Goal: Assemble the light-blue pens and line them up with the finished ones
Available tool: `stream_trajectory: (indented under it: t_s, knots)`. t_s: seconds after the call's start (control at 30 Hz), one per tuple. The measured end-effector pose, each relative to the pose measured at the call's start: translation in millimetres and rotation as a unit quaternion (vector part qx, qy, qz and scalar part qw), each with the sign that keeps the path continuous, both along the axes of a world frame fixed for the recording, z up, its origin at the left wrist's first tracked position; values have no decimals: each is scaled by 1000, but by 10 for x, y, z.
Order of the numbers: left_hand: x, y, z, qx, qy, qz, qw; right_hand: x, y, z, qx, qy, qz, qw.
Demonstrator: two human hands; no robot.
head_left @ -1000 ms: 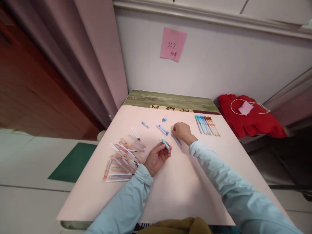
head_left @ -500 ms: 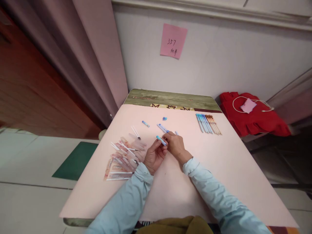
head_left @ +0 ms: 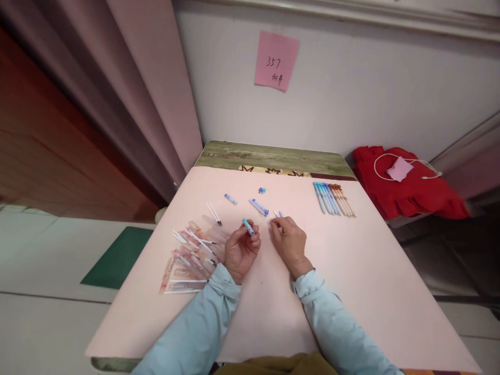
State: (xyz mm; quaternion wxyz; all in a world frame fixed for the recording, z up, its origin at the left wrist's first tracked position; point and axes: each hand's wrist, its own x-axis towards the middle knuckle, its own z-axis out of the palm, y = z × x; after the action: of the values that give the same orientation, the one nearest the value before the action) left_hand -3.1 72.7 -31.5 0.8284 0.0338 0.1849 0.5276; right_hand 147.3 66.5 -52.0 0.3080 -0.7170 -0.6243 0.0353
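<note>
Left hand (head_left: 241,253) over the table (head_left: 351,297), palm turned partly up, a short turquoise-and-blue barrel (head_left: 248,227) gripped between thumb and fingers. Right hand (head_left: 289,241) to its right, back uppermost, fingers bent and tips close together; cannot tell whether they are closed on anything. Relation that counts, by my judgement: barrel against right fingertips. The barrel lies left of them, a little nearer the person's body, near but apart, with a gap of bare cover between the hands. Left hand nearer, being the one in contact. Long axis of the barrel slants across the view: turquoise end points away and to the left, darker blue end back toward the body and to the right, so the darker end is on the right hand's side, though not aimed squarely at its fingertips. Just beyond the right fingers, a slim pale piece (head_left: 280,214), partly hidden. Farther out between the hands, pale violet pen parts (head_left: 258,206), lying on a similar slant; behind those, small blue caps (head_left: 262,190). Another short blue piece (head_left: 230,199) lies beyond the left hand, to the left. Row of pens (head_left: 334,199) well off to the right, side by side.
</note>
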Motion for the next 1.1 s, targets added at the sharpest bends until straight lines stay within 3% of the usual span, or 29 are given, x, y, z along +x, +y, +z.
stream_trajectory:
  t_s: [0.17,0.37,0.53,1.1]
  knots:
    - [11,-11,-27,15,33,-8,999,-109,110,79,-28,-54,37,997]
    - [13,-8,-29,30,42,-32,998,-164,330,187,-66,-108,-23,992]
    - [12,3,-33,20,40,-28,999,-160,422,178,-107,-132,-29,985]
    - [24,12,-49,13,43,-30,999,-132,500,68,-55,-138,-34,988]
